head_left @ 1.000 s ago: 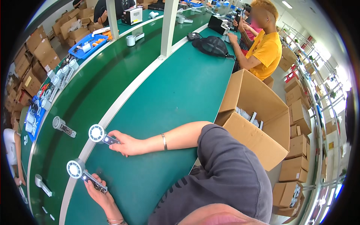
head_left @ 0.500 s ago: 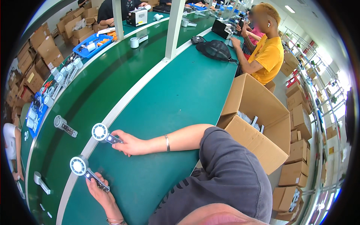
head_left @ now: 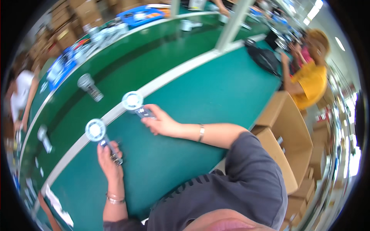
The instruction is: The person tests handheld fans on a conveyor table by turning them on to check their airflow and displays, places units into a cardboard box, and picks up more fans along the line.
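Note:
My left hand [head_left: 109, 158] is closed round the handle of a small handheld fan [head_left: 95, 130], whose round pale head faces up. Electronic parts seem exposed along that handle. My right hand [head_left: 165, 122] grips the handle of a second handheld fan [head_left: 133, 101] between thumb and fingers, and a lit display shows on it. Both fan heads are beside or over the white rail [head_left: 161, 82] that edges the belt. The two fans are apart from each other. Blur hides fine detail.
On the green conveyor belt [head_left: 127, 73] lie another fan [head_left: 90, 87] and a further one [head_left: 44, 138]. An open cardboard box [head_left: 295, 134] stands to my right. A black bag [head_left: 262, 57] sits by a co-worker in yellow [head_left: 310, 86]. Blue trays [head_left: 140, 15] line the far side.
The whole view has shifted, so hands, belt and box appear farther right and the hands higher. Both hands keep hold of their fans. Another person's arm and a white sheet-like thing now show lower left.

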Available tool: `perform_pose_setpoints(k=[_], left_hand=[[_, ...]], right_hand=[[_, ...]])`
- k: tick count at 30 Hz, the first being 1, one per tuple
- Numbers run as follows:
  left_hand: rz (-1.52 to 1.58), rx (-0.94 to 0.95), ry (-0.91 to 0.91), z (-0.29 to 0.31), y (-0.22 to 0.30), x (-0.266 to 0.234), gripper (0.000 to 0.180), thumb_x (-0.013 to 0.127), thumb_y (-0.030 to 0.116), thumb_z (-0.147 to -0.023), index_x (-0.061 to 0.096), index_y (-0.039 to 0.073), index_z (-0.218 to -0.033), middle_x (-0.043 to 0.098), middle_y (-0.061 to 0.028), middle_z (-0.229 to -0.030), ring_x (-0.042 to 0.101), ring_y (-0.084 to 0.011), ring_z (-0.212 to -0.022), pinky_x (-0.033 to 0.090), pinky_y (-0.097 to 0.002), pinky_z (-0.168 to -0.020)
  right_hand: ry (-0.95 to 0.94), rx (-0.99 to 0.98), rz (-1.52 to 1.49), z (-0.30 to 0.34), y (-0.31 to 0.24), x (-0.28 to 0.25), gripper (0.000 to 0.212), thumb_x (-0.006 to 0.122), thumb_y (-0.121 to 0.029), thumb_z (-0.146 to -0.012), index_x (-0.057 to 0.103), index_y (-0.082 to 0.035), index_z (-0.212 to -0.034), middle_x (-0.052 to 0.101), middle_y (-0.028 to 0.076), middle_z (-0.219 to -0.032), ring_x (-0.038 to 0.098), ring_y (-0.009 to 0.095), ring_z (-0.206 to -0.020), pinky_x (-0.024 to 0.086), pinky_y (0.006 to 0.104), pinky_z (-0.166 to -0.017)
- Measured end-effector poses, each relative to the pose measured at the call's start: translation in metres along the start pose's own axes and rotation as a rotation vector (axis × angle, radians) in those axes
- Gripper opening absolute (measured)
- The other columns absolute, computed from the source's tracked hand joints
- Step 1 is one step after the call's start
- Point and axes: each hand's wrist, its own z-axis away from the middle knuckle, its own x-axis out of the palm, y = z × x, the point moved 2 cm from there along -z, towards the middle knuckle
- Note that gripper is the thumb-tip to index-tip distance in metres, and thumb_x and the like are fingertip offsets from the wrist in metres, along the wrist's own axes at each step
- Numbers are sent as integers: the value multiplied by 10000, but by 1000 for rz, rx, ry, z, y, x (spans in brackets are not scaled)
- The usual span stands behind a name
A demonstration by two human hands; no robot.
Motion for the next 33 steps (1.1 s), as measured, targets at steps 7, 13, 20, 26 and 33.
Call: perform_pose_setpoints(k=[7,13,20,26,33], left_hand=[[4,23,10,3,-2,-6,218,437,173,-907,423,37,-1076,539,-65,-806,485,-84,-601,425,-202,-494],[44,51,8,3,-1,-8,296,473,176,-898,419,21,-1144,543,-56,-821,482,-78,-627,427,-194,-524],[35,85,4,2,-1,-1,303,470,184,-903,413,19,-1151,542,-56,-820,477,-74,-631,421,-196,-523],[13,88,23,0,-3,-9,248,465,200,-910,445,30,-1088,532,-35,-815,467,-59,-617,400,-187,-506],[81,85,-2,-6,-2,-7,330,474,151,-902,394,3,-1186,553,-56,-831,479,-60,-626,416,-184,-521]], right_hand=[[-36,30,-3,6,3,1,487,512,-183,-868,277,-22,-1262,487,61,-804,485,91,-567,438,231,-463],[-27,38,9,5,-2,2,495,512,-173,-866,271,-10,-1267,490,65,-805,486,92,-569,443,231,-468],[-24,14,15,4,0,-6,503,517,-174,-863,271,-13,-1270,497,65,-794,489,93,-566,444,231,-466],[-2,29,18,1,9,0,499,506,-119,-862,256,-58,-1289,522,82,-763,502,132,-513,440,258,-422],[36,-5,69,0,-1,-4,471,488,-155,-874,286,-14,-1275,533,73,-779,500,103,-550,436,227,-455]])
